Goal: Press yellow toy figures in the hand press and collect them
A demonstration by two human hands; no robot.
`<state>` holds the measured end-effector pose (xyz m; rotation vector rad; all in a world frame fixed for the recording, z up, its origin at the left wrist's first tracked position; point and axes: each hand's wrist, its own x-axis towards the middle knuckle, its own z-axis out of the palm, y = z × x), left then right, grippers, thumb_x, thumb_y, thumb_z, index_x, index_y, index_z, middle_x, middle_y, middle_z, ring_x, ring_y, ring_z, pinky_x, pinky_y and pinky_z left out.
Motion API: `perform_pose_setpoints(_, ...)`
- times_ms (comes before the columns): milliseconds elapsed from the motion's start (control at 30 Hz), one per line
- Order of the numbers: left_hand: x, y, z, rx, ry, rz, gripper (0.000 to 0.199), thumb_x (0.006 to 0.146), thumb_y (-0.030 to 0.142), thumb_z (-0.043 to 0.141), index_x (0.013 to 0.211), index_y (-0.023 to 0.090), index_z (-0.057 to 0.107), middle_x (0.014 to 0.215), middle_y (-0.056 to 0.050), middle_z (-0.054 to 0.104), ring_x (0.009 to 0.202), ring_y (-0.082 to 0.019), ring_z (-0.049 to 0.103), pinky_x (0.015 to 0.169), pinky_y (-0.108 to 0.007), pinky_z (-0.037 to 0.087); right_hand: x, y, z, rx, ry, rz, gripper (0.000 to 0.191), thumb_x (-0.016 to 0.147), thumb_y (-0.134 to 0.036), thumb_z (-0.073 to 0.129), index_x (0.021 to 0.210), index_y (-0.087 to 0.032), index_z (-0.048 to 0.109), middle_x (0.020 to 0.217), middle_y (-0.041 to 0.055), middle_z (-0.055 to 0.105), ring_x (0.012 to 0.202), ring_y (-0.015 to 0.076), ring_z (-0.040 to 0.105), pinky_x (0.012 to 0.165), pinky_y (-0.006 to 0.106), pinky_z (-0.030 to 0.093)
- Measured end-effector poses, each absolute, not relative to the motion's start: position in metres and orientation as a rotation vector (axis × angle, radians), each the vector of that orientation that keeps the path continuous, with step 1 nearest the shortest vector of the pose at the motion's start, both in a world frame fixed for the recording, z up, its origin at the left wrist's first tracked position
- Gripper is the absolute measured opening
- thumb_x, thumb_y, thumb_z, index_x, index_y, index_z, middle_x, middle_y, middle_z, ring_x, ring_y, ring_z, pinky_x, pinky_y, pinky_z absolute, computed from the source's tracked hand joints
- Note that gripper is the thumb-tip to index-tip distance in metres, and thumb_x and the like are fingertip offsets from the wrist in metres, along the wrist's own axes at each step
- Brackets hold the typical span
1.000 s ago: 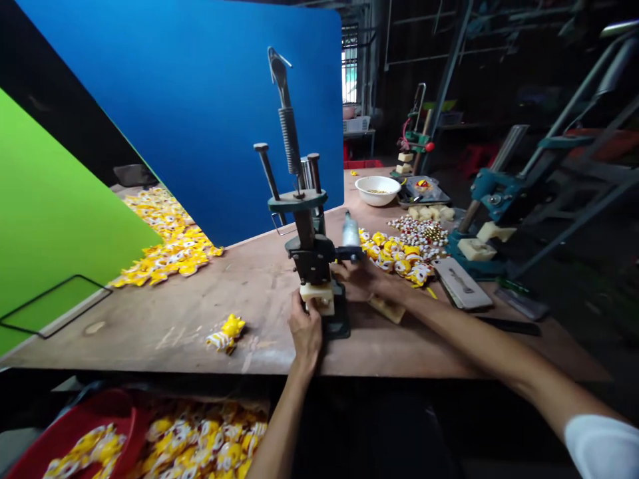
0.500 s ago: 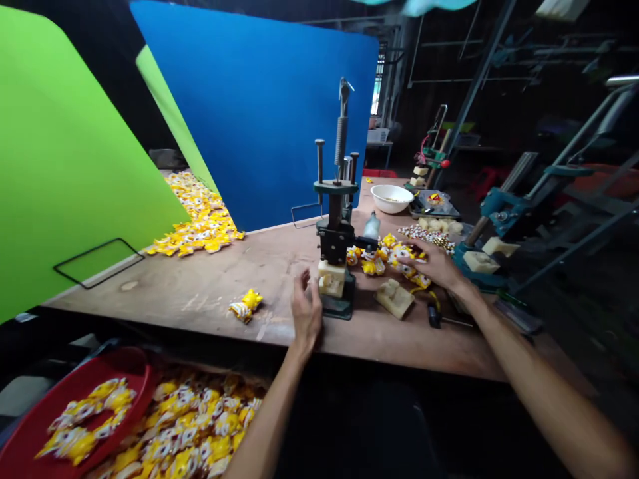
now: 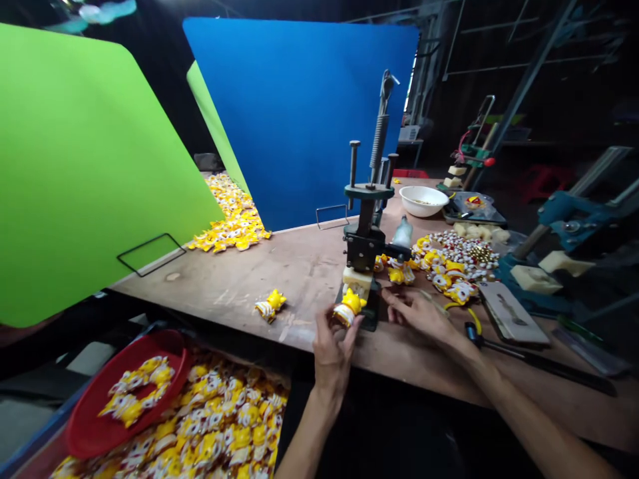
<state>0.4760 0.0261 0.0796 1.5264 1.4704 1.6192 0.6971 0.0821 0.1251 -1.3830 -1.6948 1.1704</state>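
Observation:
My left hand (image 3: 332, 349) grips a small yellow-and-white animal figurine (image 3: 351, 305) between thumb and fingers, just in front of the hand press (image 3: 367, 249). A cream-coloured block (image 3: 357, 281) sits in the press, partly behind the figurine. To the right of the press base, my right hand (image 3: 417, 313) is low over the table, its fingers stretched toward the press; I see nothing held in it. Its underside is hidden. Another figurine (image 3: 270, 305) lies alone on the table to the left. More figurines (image 3: 449, 276) lie in a group behind my right hand.
A red basin (image 3: 124, 399) with a few figurines rests over a large heap of figurines (image 3: 224, 419) below the table. Blue (image 3: 309, 120) and green (image 3: 100, 173) panels stand behind. A white bowl (image 3: 423, 201), small beads (image 3: 469, 256), a phone (image 3: 514, 313) and a teal press (image 3: 544, 259) are right.
My right hand has left the figurine group and come down beside the press. My left hand, empty before, now holds a figurine. The whole view has shifted, with things appearing further right.

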Motion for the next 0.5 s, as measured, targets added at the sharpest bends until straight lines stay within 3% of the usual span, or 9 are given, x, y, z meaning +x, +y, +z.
perform_pose_setpoints(67,0.483,0.039,0.087,1.447,1.535,1.538,0.049,0.095,0.050,0.082,0.125,0.022,0.056,0.105,-0.011,0.081,0.082,-0.026,0.082,0.066,-0.032,0.065,0.712,0.089,0.120,-1.416,-1.663,1.109,0.064,0.097,-0.081,0.061,0.074,-0.023,0.077,0.065,0.0049,0.070,0.057,0.0182,0.060,0.052,0.028,0.043)
perform_pose_setpoints(133,0.496,0.051,0.094,1.476,1.647,1.452,0.044,0.097,0.051,0.079,0.121,0.022,0.056,0.097,-0.010,0.079,0.079,-0.027,0.081,0.062,-0.031,0.059,0.725,0.093,0.117,-1.390,-1.629,1.165,0.055,0.094,-0.078,0.067,0.093,-0.025,0.083,0.070,0.0046,0.073,0.058,0.0197,0.063,0.051,0.029,0.046)
perform_pose_setpoints(200,0.510,0.059,0.099,1.547,1.816,1.367,0.035,0.101,0.045,0.074,0.121,0.021,0.057,0.093,-0.012,0.077,0.077,-0.029,0.079,0.061,-0.032,0.055,0.736,0.097,0.117,-1.351,-1.598,1.212,0.054,0.088,-0.074,0.077,0.109,-0.025,0.084,0.085,0.0058,0.079,0.065,0.0209,0.068,0.056,0.031,0.053)
perform_pose_setpoints(300,0.529,0.064,0.103,1.638,2.044,1.235,0.032,0.102,0.028,0.069,0.130,0.017,0.059,0.096,-0.015,0.075,0.079,-0.030,0.077,0.066,-0.035,0.052,0.752,0.114,0.129,-1.346,-1.465,1.139,0.053,0.083,-0.070,0.083,0.108,-0.024,0.083,0.101,0.0071,0.082,0.077,0.0217,0.073,0.065,0.031,0.060)
perform_pose_setpoints(400,0.540,0.063,0.097,1.604,2.148,1.217,0.038,0.102,0.024,0.064,0.138,0.015,0.057,0.110,-0.021,0.074,0.098,-0.037,0.077,0.082,-0.045,0.058,0.757,0.152,0.151,-1.249,-1.246,1.072,0.050,0.090,-0.072,0.076,0.103,-0.024,0.079,0.099,0.0081,0.081,0.085,0.0234,0.075,0.071,0.033,0.064)
perform_pose_setpoints(500,0.541,0.062,0.084,1.541,2.021,1.462,0.055,0.100,0.028,0.070,0.148,0.014,0.048,0.141,-0.029,0.064,0.135,-0.042,0.065,0.111,-0.058,0.053,0.745,0.199,0.194,-1.120,-1.329,0.971,0.060,0.099,-0.078,0.057,0.089,-0.021,0.071,0.084,0.0108,0.075,0.084,0.0252,0.075,0.072,0.036,0.066)
